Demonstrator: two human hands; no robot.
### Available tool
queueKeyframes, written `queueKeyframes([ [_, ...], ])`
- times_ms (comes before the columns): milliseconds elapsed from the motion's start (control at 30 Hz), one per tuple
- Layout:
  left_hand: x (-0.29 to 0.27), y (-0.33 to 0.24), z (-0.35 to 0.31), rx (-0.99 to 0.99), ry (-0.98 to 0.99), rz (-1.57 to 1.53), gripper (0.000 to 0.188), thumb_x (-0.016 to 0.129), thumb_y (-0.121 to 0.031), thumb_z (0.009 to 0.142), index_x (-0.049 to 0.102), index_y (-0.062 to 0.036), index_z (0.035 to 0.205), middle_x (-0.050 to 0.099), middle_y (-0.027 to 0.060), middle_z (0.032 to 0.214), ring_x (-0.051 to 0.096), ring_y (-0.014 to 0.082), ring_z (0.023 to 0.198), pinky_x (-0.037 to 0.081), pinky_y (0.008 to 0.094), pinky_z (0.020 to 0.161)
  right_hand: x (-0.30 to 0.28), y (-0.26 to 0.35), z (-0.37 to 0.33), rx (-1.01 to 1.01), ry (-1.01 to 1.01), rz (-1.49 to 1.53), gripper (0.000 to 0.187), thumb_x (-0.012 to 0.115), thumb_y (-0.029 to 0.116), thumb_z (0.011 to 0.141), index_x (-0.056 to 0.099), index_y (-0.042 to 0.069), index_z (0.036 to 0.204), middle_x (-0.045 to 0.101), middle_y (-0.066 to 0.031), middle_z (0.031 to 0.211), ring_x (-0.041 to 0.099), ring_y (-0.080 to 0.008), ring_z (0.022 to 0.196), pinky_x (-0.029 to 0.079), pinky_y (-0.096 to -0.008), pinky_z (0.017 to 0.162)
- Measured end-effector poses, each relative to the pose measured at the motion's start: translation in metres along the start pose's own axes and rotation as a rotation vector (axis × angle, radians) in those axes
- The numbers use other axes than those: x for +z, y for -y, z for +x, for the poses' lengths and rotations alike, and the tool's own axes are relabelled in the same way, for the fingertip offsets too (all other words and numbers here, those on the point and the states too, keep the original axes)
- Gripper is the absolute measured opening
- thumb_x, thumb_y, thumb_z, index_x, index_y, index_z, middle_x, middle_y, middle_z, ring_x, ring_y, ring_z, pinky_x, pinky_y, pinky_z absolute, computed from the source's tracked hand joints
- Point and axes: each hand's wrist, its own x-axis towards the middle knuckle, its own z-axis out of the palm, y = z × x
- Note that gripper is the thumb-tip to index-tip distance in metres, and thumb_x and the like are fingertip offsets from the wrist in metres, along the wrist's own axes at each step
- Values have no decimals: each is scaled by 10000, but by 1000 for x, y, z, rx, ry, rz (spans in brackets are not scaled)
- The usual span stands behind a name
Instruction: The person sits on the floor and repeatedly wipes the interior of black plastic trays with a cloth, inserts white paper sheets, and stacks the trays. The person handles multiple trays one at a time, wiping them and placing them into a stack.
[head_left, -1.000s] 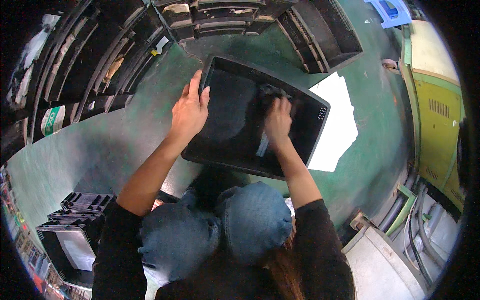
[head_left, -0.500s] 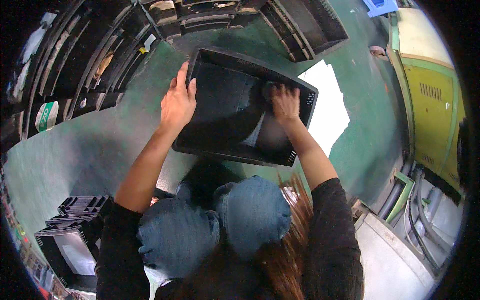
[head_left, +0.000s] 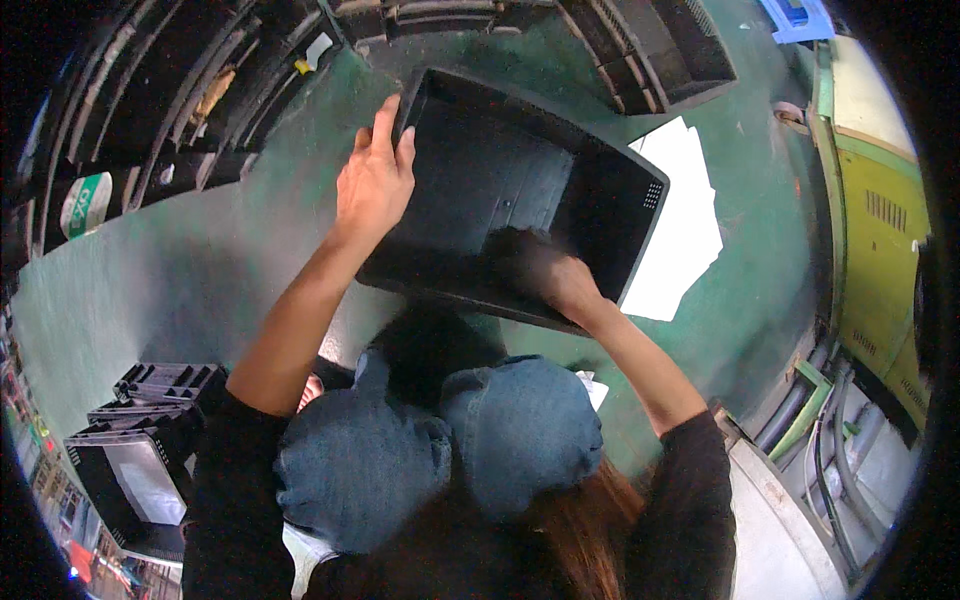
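1. Green painted floor (head_left: 180, 250) fills the scene, with dark racks of black trays (head_left: 150, 90) along the far side and white sheets of paper (head_left: 680, 230) lying to the right.
2. Over that floor, in front of the person's denim-covered knees (head_left: 440, 450), a black plastic crate (head_left: 500, 190) is held tilted, its open side facing the camera.
3. Left hand (head_left: 372, 175): palm flat against the crate's left wall, fingers (head_left: 385, 115) stretched out and close together, tips reaching up to the top left corner of the rim.
4. Right hand (head_left: 560, 285): reaching over the near rim into the crate, low on the right. It is blurred, so I cannot tell how its fingers are set or whether it holds anything.
5. More black trays (head_left: 150, 440) are stacked at the lower left, well apart from both hands.
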Motion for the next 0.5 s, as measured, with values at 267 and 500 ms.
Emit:
queueKeyframes([
  [267,0,1,0,-33,22,33,472,436,-339,945,299,-230,1384,550,240,1055,587,448,895,477,517,795,10,108,125,-826,-535,59,240,512,116,787,594,69,1007,564,-141,1006,542,-316,1009,448,-422,890],
  [500,1,2,2,13,-4,8,470,448,-316,943,316,-187,1375,559,264,1075,576,456,933,469,513,811,-69,70,174,-416,-1020,96,124,600,126,802,558,64,900,538,-122,934,537,-324,864,444,-427,738],
])
